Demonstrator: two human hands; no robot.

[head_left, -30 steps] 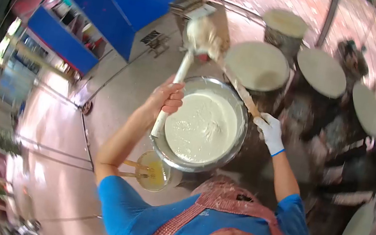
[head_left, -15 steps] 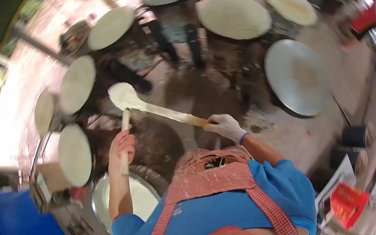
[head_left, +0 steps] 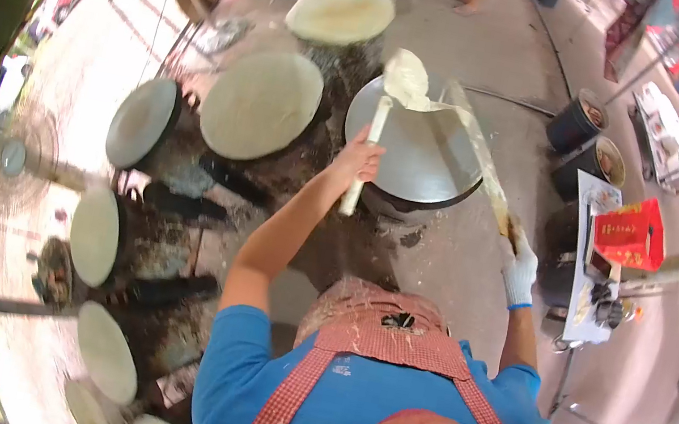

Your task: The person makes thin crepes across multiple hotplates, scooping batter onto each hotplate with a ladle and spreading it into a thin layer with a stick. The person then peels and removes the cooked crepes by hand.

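My bare left hand (head_left: 357, 161) grips the white handle of a ladle (head_left: 406, 78) heaped with pale batter, held over the far edge of a bare round metal griddle (head_left: 421, 158). My right hand (head_left: 520, 267), in a white glove, holds a long batter-smeared wooden spreader (head_left: 481, 155) whose far end reaches up beside the ladle above the griddle. My blue shirt and red checked apron fill the bottom of the view.
Round griddles covered with pale sheets stand to the left (head_left: 261, 103), at the back (head_left: 341, 12) and down the left side (head_left: 95, 233). Black buckets (head_left: 575, 125) and a small table with a red box (head_left: 627, 231) are at the right. A fan (head_left: 13, 155) stands far left.
I have turned away from the steel bowl of batter. Both hands carried the filled ladle and the spreader past the covered griddles to above the bare griddle.
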